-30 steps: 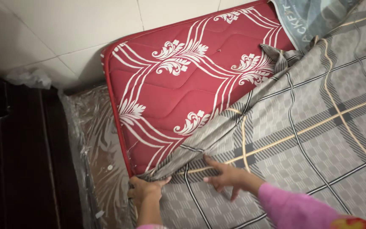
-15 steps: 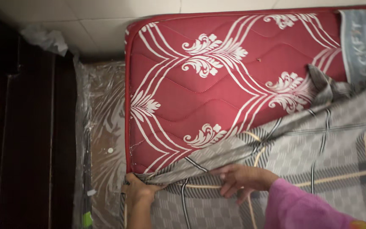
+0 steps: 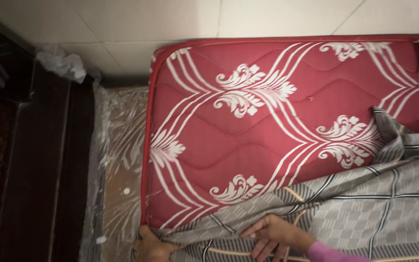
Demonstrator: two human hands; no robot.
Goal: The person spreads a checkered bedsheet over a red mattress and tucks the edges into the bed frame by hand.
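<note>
Head view, left hand gripping grey checked sheet at red mattress corner

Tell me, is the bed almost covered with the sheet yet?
Not yet. The grey checked bedsheet covers only the lower right part. Both hands are at its edge: the left hand grips the sheet at the mattress side, and the right hand presses flat on it. Most of the red quilted mattress with white leaf patterns, including the corner by the tiled wall, lies bare.

bed: red patterned mattress | on it: grey checked sheet, partly spread
</note>
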